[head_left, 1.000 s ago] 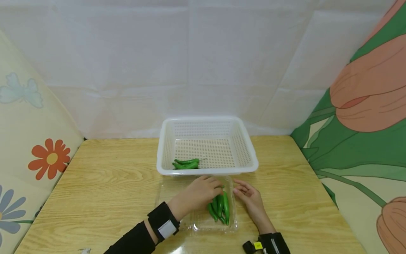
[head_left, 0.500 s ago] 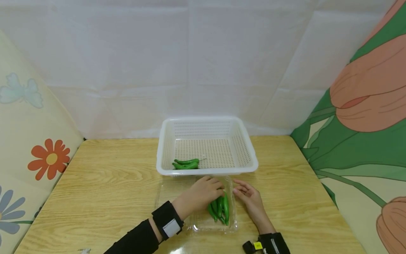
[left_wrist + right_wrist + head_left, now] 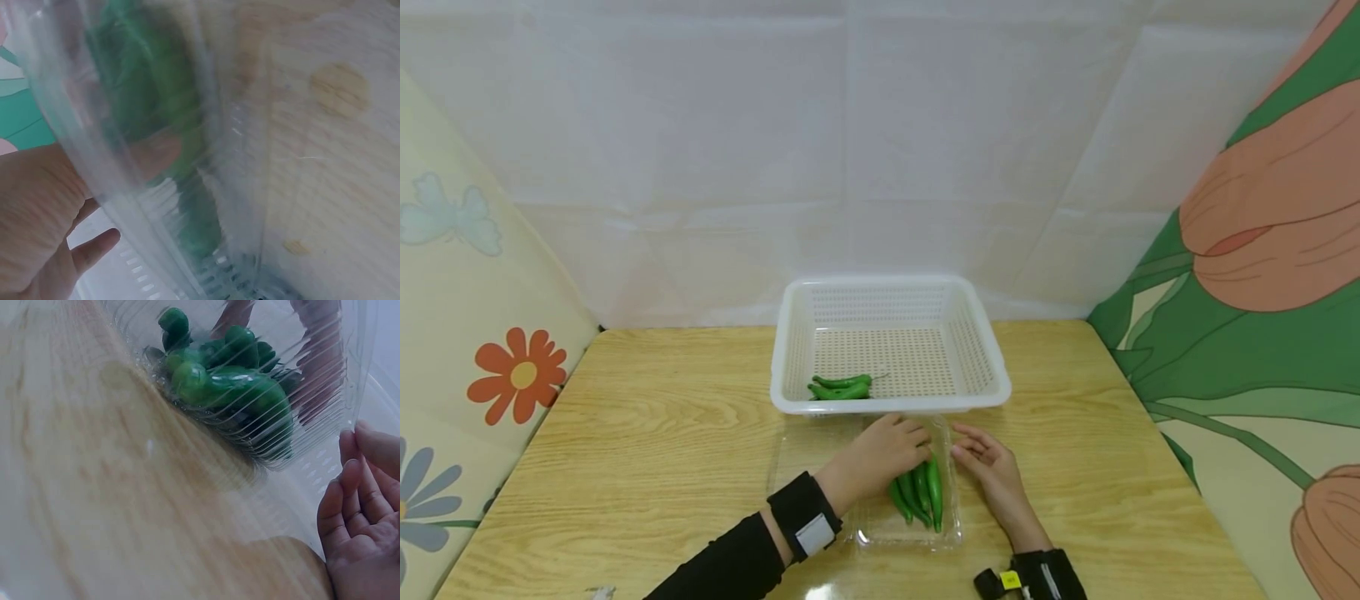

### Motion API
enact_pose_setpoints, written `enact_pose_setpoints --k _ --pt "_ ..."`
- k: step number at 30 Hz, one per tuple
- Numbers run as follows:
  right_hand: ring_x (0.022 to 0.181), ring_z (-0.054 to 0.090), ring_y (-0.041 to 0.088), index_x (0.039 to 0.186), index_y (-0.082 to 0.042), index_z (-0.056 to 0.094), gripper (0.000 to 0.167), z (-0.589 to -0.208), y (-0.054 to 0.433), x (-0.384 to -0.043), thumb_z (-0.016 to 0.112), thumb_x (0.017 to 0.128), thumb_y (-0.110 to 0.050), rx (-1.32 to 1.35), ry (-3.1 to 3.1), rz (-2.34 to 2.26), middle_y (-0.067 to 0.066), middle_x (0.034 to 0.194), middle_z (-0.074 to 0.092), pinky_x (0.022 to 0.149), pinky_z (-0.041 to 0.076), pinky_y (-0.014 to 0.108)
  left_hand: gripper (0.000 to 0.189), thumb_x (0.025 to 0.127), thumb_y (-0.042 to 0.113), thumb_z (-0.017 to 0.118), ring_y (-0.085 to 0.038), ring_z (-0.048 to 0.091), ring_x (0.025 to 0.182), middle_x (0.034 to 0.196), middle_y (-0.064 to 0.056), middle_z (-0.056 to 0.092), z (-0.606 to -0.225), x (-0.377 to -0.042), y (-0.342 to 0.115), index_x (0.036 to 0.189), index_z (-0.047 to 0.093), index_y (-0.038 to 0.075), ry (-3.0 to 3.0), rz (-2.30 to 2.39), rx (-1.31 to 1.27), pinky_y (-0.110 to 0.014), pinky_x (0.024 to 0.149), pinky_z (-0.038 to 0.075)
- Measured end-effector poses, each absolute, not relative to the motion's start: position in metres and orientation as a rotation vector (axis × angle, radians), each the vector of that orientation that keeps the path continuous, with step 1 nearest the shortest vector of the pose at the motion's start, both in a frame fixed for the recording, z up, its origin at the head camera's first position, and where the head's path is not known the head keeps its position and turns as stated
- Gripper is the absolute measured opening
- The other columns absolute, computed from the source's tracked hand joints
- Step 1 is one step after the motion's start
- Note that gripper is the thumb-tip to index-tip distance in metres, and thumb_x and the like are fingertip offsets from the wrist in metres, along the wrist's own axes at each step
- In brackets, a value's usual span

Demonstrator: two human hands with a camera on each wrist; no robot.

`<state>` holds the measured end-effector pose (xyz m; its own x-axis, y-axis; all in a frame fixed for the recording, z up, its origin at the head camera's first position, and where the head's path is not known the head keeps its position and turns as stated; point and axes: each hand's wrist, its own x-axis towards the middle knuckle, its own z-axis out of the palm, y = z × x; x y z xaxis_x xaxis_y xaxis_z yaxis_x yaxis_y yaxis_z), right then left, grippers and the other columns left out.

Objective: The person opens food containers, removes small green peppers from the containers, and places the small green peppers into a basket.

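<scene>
Several long green chili peppers lie side by side in the right half of a clear plastic clamshell box. My left hand reaches into the box from the left and holds a pepper near the far ends; its fingertips are partly hidden. Through the plastic in the left wrist view, the thumb lies against a green pepper. With thumb and forefinger my right hand pinches the box's right rim. In the right wrist view, that hand meets the rim, with pepper ends showing behind the ribbed wall.
Just behind the box stands a white perforated basket, with a few green peppers in its near left corner. Both rest on a wood-grain table. A white sheet hangs behind, and patterned cloths flank the table.
My left hand and forearm have shifted slightly to the right, and the peppers under the fingers have moved a little. My right hand, the box and the basket have kept their places.
</scene>
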<state>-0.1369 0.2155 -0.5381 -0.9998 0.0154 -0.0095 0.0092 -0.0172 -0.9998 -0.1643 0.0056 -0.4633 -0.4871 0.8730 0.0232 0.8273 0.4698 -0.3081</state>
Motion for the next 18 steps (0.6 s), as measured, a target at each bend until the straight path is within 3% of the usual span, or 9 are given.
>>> enact_pose_setpoints --k 18 --pt "0.084 0.064 0.008 0.131 0.011 0.054 0.040 -0.5375 0.2160 -0.1362 0.065 0.095 -0.003 -0.008 -2.204 2.245 -0.001 0.091 0.067 0.076 0.052 0.019 0.025 0.094 0.026 0.063 -0.005 0.055 0.115 0.121 0.015 0.064 -0.4652 -0.1623 0.0097 0.117 0.069 0.033 -2.473 0.511 -1.480 -0.026 0.100 0.043"
